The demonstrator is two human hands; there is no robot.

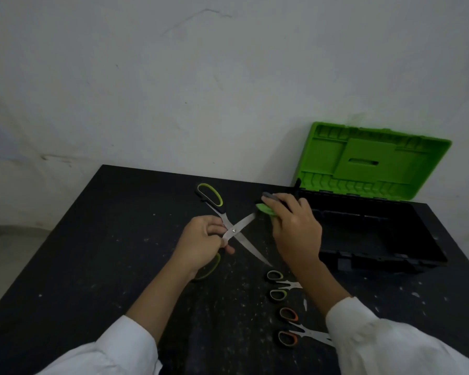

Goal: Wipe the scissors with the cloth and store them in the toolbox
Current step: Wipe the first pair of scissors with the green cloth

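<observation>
Wiping step: L hand pinches open scissors near pivot, left of toolbox; R hand grips cloth at blade tip; next prob. wipe along blades, mind edges.

Single wide-angle head camera looking forward and down, hovering close above the left hand and right hand, taking in the black table and white wall beyond.

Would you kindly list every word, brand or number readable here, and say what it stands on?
No readable text anywhere.
The toolbox lid shows moulded ribs only, no lettering.
The large scissors and the cloth show no marking.
The smaller scissors are too small and blurred to tell.
</observation>
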